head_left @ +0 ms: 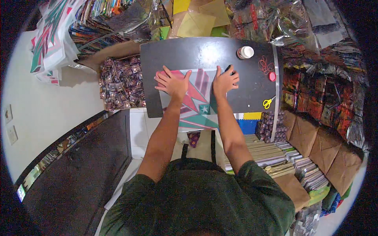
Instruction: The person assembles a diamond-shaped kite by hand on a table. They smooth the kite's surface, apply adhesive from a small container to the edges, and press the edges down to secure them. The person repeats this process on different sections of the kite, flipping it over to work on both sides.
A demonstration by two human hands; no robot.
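A printed sheet (193, 93), white with red, green and purple bands and a small white star, lies on the dark table (248, 90). Its near edge hangs past the table's front edge. My left hand (174, 83) rests palm down on the sheet's far left part, fingers spread. At the far right corner, my right hand (225, 82) has its fingers curled around a small black object (228, 69). Most of that object is hidden, so its kind cannot be made out. The right thumb touches the sheet's edge.
A white-capped jar (246, 52), red string (266, 65), a red lid (272, 76) and yellow scissors (268, 103) sit on the table's right side. An open box of small wrapped packets (121, 83) stands left. Stacked packs (271, 157) lie lower right. Similar printed sheets (49, 43) hang upper left.
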